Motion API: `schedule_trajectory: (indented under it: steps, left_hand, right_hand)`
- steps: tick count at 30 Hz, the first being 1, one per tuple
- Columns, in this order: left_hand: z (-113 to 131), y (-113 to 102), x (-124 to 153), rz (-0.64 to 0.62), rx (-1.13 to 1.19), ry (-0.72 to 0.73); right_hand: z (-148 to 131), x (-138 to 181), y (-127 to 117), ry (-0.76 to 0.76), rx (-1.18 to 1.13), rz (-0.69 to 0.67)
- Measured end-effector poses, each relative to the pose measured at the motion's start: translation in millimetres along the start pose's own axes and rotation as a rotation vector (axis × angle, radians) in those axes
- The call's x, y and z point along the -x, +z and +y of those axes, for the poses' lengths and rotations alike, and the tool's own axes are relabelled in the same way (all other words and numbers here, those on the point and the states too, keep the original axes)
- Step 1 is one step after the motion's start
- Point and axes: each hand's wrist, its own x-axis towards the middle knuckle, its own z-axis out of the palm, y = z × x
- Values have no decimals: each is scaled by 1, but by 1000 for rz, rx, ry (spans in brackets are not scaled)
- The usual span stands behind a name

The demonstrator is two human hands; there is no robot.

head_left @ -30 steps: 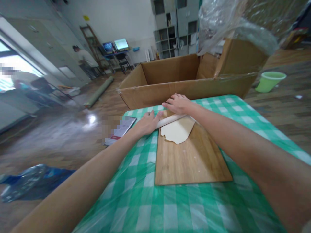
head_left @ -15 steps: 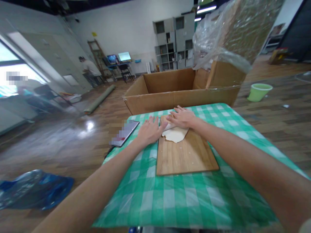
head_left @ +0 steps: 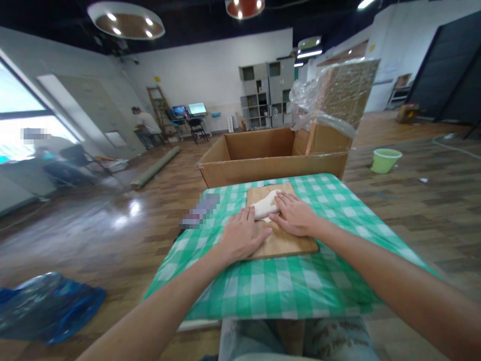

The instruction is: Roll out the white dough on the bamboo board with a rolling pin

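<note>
A wooden cutting board [head_left: 289,243] lies on a table with a green checked cloth [head_left: 338,271]. A pale sheet of dough [head_left: 265,205] rests on the board's far half. My left hand [head_left: 242,233] lies flat on the board's left side, fingers stretched forward, just left of the dough. My right hand [head_left: 295,215] lies flat beside it, fingers pointing left and touching the dough's near edge. Only a short pale length between the hands might be the rolling pin; I cannot tell it from the dough.
A phone [head_left: 201,211] lies on the cloth left of the board. An open cardboard box [head_left: 270,163] stands just beyond the table. A green bucket [head_left: 385,160] and a blue bag [head_left: 48,306] sit on the wooden floor. A person [head_left: 145,125] stands far back.
Both hands have drawn back from the board's far edge toward me, over the dough. The rolling pin seen under them before is no longer plain. The view has tilted up.
</note>
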Motion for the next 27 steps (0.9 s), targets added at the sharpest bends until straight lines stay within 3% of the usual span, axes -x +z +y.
schedule_trajectory:
  steps: [10,17,22,27]
  left_hand:
    - [21,-16,41,-16,91,57]
    - [35,-11,59,-7,74,89]
    - [27,-10,52,-18,76,110]
    - [6,-6,22,-60,61,49]
  right_hand:
    - [-16,48,-23,-15,-44,-2]
    - [-15,68,-21,-80,-71,32]
    - [-11,64,-15,-81,-58,15]
    - [-6,40,-7,-82,-37,23]
